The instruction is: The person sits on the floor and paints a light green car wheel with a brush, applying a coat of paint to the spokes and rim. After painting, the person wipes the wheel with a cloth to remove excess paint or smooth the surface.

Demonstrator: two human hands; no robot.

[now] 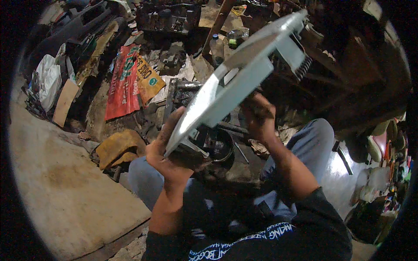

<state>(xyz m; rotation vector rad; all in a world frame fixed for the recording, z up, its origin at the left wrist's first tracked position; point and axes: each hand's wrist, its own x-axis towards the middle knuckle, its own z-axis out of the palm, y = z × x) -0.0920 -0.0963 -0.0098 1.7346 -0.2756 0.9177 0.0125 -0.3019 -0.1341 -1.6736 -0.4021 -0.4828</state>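
A large pale panel (237, 85) with a curved, shiny silver edge is held up at a slant in front of me. Its kind is not clear. My left hand (163, 150) is closed around its lower end, with the thumb along the outer edge. Close under the panel's middle is my right hand (260, 115), its fingers curled and shaded; what they hold is hidden. A dark ridged piece (301, 69) sticks out near the panel's upper right end. Below it, a round black container (220, 145) stands between my knees, beside a thin metal rod (241, 153).
A red printed sheet (123, 82) and a yellow one (148, 78) lie at the far left. A rusty curved piece (120, 148) sits by my left knee. Beyond stands a clear bottle (216, 48). Pale board (65, 182) covers the left floor; shoes (376, 150) line the right.
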